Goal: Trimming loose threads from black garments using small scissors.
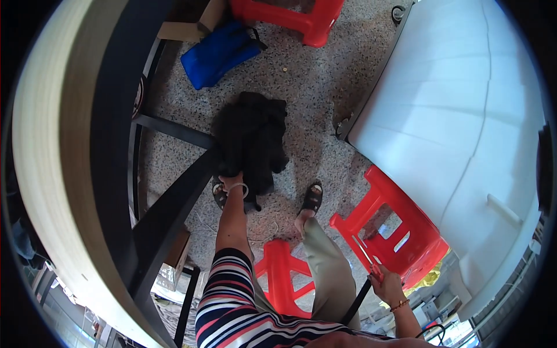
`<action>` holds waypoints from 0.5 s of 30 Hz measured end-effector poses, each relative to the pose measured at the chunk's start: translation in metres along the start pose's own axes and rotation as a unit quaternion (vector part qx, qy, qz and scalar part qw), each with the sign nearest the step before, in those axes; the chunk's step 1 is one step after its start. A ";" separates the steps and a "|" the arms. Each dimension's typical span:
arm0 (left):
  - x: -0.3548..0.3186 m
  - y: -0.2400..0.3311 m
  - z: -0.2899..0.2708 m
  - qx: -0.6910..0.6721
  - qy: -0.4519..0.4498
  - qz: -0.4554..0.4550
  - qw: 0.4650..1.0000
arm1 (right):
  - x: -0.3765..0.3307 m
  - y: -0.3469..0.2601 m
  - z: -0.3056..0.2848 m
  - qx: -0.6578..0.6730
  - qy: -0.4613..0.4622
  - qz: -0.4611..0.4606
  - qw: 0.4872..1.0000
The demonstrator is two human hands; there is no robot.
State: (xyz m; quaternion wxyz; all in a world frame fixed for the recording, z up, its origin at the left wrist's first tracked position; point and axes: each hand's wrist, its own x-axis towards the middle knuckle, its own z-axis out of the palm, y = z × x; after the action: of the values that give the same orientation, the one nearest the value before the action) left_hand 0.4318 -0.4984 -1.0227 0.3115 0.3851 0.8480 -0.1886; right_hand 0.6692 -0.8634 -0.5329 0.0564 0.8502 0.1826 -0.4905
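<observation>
The left hand pinches the near edge of a bunched black cloth, low over the speckled floor. The cloth looks soft, floppy and light; a thick fold should be easy to grab. The right hand grips red-handled scissors. I can't see what's inside the cardboard box.

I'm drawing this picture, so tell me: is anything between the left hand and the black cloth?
Nothing visible is. The left hand meets the black cloth right at the cloth's lower left edge.
</observation>
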 end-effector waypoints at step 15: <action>-0.232 -0.037 -0.166 -0.218 -0.202 0.297 0.908 | -0.042 -0.013 -0.015 0.006 0.017 -0.077 0.997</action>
State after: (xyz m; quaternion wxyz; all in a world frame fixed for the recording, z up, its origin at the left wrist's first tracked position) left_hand 0.4576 -0.5532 -0.7418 0.5939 0.4951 0.6336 0.0277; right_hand 0.6574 -0.8579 -0.4887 0.0105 0.8422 0.2451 -0.4802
